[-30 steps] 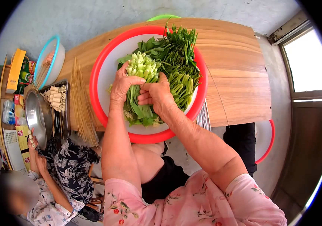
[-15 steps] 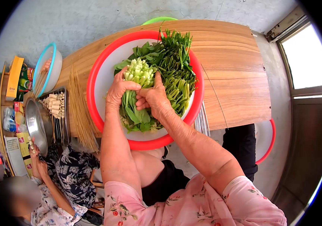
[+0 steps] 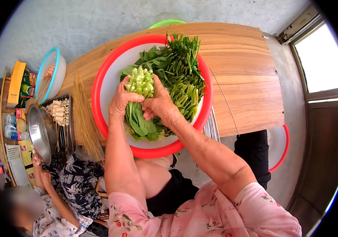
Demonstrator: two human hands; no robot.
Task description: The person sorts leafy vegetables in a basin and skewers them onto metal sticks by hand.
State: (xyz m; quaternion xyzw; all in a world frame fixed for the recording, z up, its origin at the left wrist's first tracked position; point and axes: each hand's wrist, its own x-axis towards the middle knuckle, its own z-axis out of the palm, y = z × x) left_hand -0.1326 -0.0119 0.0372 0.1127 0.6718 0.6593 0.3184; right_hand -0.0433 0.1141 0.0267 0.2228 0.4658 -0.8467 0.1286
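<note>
Both my hands are wrapped round a bunch of leafy greens (image 3: 140, 81), its pale cut stems facing up and its leaves hanging below. My left hand (image 3: 122, 99) grips the left side, thumb across the front. On the right side, my right hand (image 3: 160, 104) has its index finger along the stems and the other fingers curled in. The bunch is over a white basin with a red rim (image 3: 98, 75). Thin green stalks (image 3: 183, 91) and darker leaves (image 3: 153, 57) lie in the basin beside and behind it.
The basin is on a wooden table (image 3: 240, 79). Bamboo skewers (image 3: 83, 114), a tray of skewered food (image 3: 60, 112), a metal bowl (image 3: 38, 128) and a blue-rimmed basin (image 3: 59, 77) are to the left. A co-worker's hand (image 3: 37, 158) holds a skewer at lower left.
My hands and the bunch have moved slightly left and down within the basin. My right index finger now lies closer against the stems.
</note>
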